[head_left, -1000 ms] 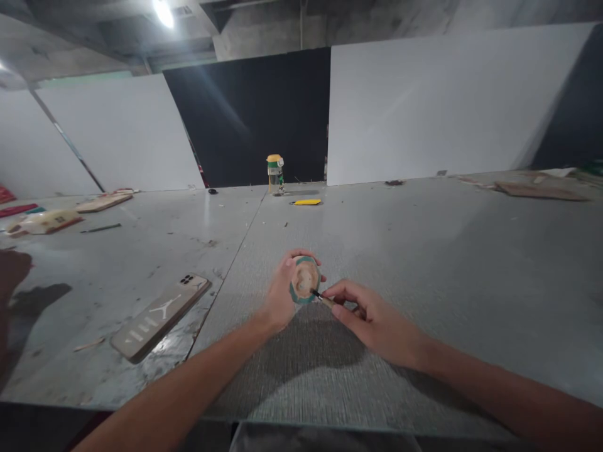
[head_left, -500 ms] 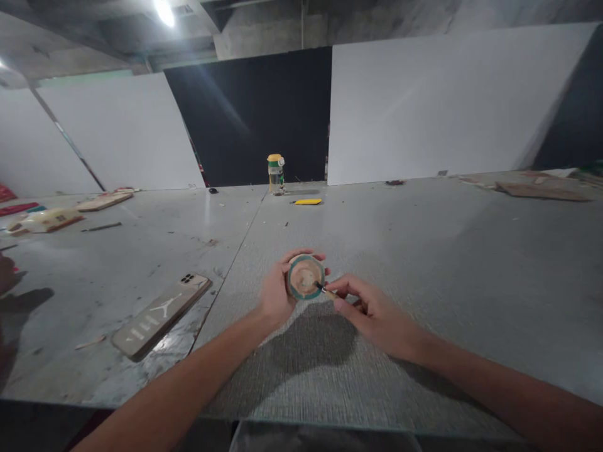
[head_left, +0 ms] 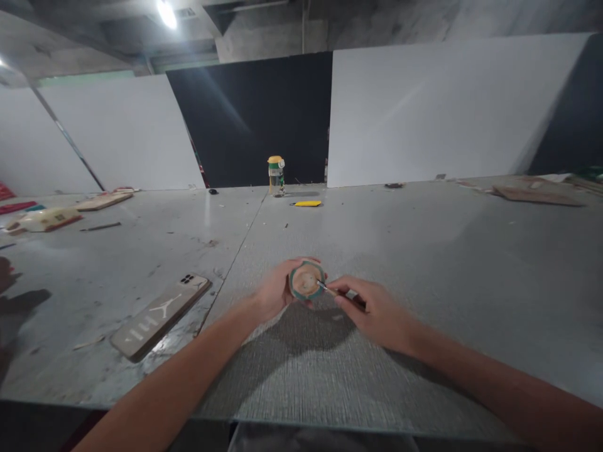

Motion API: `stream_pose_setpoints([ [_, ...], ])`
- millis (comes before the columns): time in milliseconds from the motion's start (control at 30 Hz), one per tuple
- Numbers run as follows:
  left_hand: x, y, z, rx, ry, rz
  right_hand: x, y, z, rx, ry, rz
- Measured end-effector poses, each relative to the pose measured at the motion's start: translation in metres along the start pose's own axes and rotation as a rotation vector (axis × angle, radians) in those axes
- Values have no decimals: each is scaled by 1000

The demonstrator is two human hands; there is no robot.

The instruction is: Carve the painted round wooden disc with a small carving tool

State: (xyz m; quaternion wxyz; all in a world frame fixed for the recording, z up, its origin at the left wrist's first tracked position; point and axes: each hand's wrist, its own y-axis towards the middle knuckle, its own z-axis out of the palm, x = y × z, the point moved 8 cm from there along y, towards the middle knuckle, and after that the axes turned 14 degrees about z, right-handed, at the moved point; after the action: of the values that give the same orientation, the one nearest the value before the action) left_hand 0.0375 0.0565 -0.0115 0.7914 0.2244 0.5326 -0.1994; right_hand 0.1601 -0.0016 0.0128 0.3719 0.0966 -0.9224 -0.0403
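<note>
A small round piece, shallow like a dish, with a teal rim and a pinkish-tan inside (head_left: 306, 280), sits in my left hand (head_left: 276, 292). The fingers wrap around its edge, and it is tilted towards me above the table. My right hand (head_left: 370, 307) pinches a slim paintbrush (head_left: 328, 289) by its wooden handle. The brush's tip is at the right inner side of the dish, by the rim; whether it touches I cannot tell for sure.
On the grey table (head_left: 424, 270), a phone in a grey case (head_left: 160, 317) lies left of my arm. Farther back are a yellow utility knife (head_left: 308, 203) and a yellow-lidded bottle (head_left: 276, 176). Boards and a pale plastic packet (head_left: 44, 220) lie left; a flat brown board (head_left: 537, 195) lies far right.
My left hand has turned the dish, and its fingers sit differently around the edge. The brush tip has shifted slightly, from inside the dish towards the right rim.
</note>
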Motion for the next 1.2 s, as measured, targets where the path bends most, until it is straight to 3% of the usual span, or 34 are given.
stream_pose_setpoints([
  [733, -5, -6, 11, 52, 37, 85, -5, 1, 1, 52, -13, 58],
  [1200, 2, -8, 10, 144, -230, -32, -2, -5, 2, 81, 43, 31],
])
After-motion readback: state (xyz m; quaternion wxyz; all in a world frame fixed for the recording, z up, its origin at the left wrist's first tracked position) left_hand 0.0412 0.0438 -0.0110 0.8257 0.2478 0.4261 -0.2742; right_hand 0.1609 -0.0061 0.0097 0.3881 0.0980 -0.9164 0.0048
